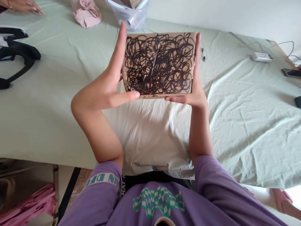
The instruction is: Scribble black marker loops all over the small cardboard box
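Observation:
A brown cardboard box [160,64], its face covered with looping black scribbles, is held up between my two hands over the cloth-covered surface. My left hand [110,83] presses along the box's left side, with the thumb on its near edge. Against the right side lies my right hand [197,83], its thumb under the near right edge. Shiny clear tape shows at both short sides. The box hides part of the fingers and whatever is beneath it.
A clear plastic bin [130,14] with things in it and a pink cloth [87,12] stand at the back. Black curved gear [17,56] lies left, near another person's hand [24,6]. A white adapter [261,57] with cables and a phone [291,72] are at right.

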`<state>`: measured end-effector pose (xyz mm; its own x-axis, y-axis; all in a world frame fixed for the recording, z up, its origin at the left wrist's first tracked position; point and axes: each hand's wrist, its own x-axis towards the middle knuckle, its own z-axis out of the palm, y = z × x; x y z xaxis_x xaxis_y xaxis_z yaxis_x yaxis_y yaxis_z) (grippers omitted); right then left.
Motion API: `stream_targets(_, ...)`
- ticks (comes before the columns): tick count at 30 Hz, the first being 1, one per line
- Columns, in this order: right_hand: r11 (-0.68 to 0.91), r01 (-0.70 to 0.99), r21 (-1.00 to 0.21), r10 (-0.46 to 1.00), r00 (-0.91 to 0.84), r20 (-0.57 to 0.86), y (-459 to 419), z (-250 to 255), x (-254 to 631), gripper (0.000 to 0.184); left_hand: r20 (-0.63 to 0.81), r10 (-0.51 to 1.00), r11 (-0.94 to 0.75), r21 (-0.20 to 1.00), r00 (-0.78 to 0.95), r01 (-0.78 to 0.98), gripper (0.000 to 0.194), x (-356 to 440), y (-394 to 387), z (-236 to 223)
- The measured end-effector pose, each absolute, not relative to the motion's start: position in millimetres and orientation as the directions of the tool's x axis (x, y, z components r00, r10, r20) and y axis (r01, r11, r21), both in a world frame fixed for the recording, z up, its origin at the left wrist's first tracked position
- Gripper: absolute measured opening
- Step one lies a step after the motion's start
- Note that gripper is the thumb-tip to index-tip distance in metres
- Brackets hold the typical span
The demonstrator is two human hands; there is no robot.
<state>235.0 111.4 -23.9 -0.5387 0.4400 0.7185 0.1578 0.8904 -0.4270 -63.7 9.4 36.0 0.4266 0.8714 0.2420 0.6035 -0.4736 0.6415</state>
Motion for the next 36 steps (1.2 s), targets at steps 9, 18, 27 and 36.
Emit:
stream_targets(9, 0.702, 0.299, -0.647, 0.656, -0.626, 0.422, 118, -38, 224, 0.153, 0.250, 0.904, -0.424, 0.629, 0.347, 0.652, 0.145, -82, 11, 23)
stream_targets(18, 0.354, 0.745, -0.566, 0.935, -0.284, 0.211, 142, -90, 215, 0.055, 0.014, 0.998, -0.063, 0.609, 0.068, 0.791, 0.155, -122, 20, -1)
stream_targets(27, 0.138, 0.952, -0.272, 0.989, -0.145, -0.007, 134, -144, 169, 0.035, 0.004, 0.999, -0.038, 0.620, 0.045, 0.784, 0.153, -139, 22, -6)
stream_targets(36, 0.060, 0.923, -0.381, 0.991, -0.101, -0.089, 148, -118, 191, 0.038, -0.018, 1.000, -0.004, 0.625, 0.019, 0.780, 0.153, -140, 18, -2)
